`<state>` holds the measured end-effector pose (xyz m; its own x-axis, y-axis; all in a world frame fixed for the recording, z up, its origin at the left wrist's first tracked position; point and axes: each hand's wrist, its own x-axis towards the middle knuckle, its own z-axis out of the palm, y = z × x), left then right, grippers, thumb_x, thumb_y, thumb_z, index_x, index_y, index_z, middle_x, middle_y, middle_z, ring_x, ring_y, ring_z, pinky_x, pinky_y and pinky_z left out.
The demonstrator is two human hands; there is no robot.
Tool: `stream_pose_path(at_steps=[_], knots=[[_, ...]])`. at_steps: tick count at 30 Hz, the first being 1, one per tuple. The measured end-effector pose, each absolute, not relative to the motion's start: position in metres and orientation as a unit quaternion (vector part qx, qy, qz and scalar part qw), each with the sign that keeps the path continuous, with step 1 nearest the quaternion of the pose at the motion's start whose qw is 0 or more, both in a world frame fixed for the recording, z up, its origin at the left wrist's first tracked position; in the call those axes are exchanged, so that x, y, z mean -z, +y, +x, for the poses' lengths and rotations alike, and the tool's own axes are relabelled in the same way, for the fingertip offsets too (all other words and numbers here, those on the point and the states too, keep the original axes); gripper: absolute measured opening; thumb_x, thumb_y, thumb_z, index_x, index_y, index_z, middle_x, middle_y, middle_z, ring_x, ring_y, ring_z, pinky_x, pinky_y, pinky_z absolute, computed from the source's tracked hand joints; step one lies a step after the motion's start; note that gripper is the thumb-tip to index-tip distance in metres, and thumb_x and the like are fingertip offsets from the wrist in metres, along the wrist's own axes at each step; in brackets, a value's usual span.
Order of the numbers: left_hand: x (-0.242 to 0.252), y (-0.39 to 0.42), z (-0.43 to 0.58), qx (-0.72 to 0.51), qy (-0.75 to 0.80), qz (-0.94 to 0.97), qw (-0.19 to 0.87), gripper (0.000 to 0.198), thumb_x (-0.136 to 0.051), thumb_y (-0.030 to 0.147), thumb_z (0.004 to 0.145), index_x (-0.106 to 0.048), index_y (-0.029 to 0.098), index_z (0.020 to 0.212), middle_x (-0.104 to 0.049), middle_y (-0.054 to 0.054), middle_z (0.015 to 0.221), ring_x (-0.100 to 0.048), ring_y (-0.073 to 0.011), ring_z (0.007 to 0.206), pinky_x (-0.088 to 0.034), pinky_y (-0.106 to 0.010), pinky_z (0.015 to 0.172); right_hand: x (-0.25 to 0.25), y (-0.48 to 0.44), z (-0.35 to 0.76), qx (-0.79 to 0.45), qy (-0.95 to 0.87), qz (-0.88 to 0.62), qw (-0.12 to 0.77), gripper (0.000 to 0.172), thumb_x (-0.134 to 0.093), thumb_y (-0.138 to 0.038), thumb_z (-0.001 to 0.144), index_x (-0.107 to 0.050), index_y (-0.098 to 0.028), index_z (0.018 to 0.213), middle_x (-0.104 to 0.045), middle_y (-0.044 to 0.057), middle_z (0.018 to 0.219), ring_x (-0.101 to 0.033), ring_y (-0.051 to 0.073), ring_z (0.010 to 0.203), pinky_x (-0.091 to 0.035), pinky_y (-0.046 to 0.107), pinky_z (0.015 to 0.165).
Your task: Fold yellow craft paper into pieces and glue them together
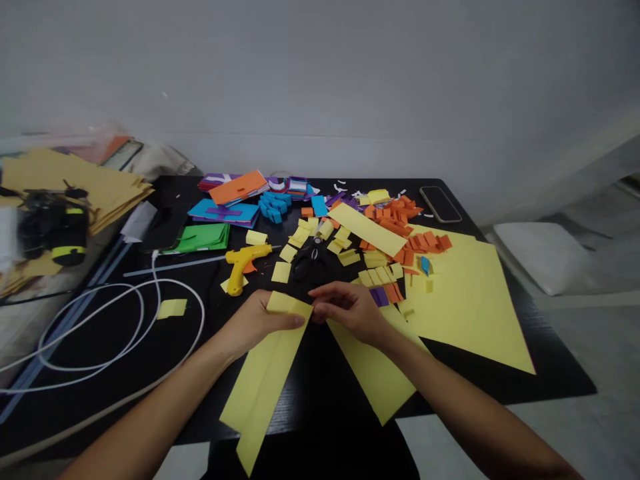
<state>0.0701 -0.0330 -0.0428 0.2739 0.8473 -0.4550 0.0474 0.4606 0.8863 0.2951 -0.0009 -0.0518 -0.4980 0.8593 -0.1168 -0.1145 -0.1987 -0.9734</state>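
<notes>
A long yellow paper strip (270,370), creased lengthwise, hangs down toward the front edge of the table. Its upper end is gripped by my left hand (250,323), with the thumb lying on top. At the strip's upper right corner, the fingers of my right hand (353,310) are pinched together. Beneath my right wrist lies a wider yellow paper sheet (377,373). Black-handled scissors (313,260) rest just beyond both hands. A yellow glue gun (243,265) lies to their left, and small folded yellow paper pieces (300,233) are scattered around.
Orange paper pieces (395,213) and a large yellow sheet (465,293) are on the right, with a phone (440,204) behind. Blue paper (225,212) and green paper (200,237) are stacked at back left. A white cable (143,313) loops across the left side.
</notes>
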Motion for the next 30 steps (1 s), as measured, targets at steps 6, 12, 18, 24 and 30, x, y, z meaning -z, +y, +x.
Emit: stream_pose_path(at_steps=[6,12,18,24,30], knots=[[0.044,-0.034,0.072,-0.292,0.514,0.438,0.677,0.025,-0.089,0.039,0.072,-0.083,0.017,0.084,-0.079,-0.003,0.079,-0.068,-0.0168,0.068,-0.049,-0.025,0.064,0.044,-0.008,0.29,-0.708,-0.529,-0.355,0.304,0.034,-0.082,-0.048,0.082,-0.072,-0.016,0.08,-0.073,0.002,0.066,-0.069,0.014,0.058,-0.057,0.026,0.059],[0.045,-0.035,0.073,-0.286,0.515,0.434,0.682,0.029,-0.089,0.041,0.073,-0.083,0.016,0.086,-0.078,-0.006,0.079,-0.067,-0.0178,0.068,-0.049,-0.026,0.063,0.045,-0.012,0.287,-0.705,-0.533,-0.365,0.293,0.03,-0.084,-0.043,0.079,-0.072,-0.016,0.08,-0.072,0.0,0.065,-0.069,0.014,0.057,-0.056,0.026,0.06],[0.038,-0.032,0.073,-0.305,0.534,0.476,0.629,0.027,-0.082,0.044,0.08,-0.076,0.017,0.077,-0.068,0.001,0.068,-0.058,-0.0118,0.061,-0.041,-0.021,0.055,0.048,-0.01,0.291,-0.687,-0.569,-0.355,0.279,0.027,-0.077,-0.042,0.086,-0.072,-0.016,0.083,-0.073,0.002,0.067,-0.069,0.013,0.058,-0.055,0.025,0.059],[0.034,-0.031,0.073,-0.333,0.55,0.495,0.585,0.032,-0.081,0.046,0.08,-0.073,0.016,0.074,-0.066,0.001,0.067,-0.056,-0.0112,0.061,-0.04,-0.02,0.055,0.044,-0.009,0.292,-0.672,-0.589,-0.357,0.274,0.03,-0.075,-0.045,0.087,-0.072,-0.016,0.083,-0.072,0.002,0.067,-0.068,0.013,0.058,-0.054,0.025,0.058],[0.033,-0.032,0.076,-0.324,0.539,0.485,0.607,0.037,-0.076,0.053,0.083,-0.073,0.016,0.077,-0.067,0.001,0.067,-0.058,-0.0116,0.058,-0.041,-0.021,0.053,0.044,-0.006,0.293,-0.668,-0.589,-0.365,0.272,0.032,-0.076,-0.047,0.086,-0.071,-0.016,0.082,-0.072,0.001,0.066,-0.067,0.013,0.057,-0.054,0.024,0.057]])
